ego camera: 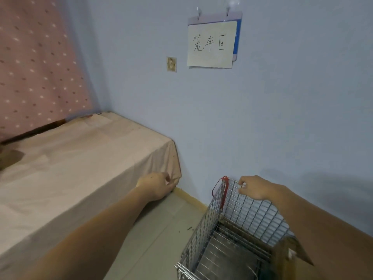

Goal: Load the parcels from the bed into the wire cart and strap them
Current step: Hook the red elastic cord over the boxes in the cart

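Right hand (254, 187) gripped the top wire of the far panel of the wire cart (232, 231), fingers curled over its rim beside a red strap (224, 191) looped at the corner. Left hand (156, 185) reached to the bed's (66, 170) corner, pinching the beige sheet there. A cardboard parcel (292, 257) sat inside the cart at its right side. A handwritten sign (211, 45) hung on the blue wall above.

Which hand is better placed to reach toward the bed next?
Left, probably. The left hand is by the corner of the bed; the right hand is busy gripping the top edge of the wire cart.
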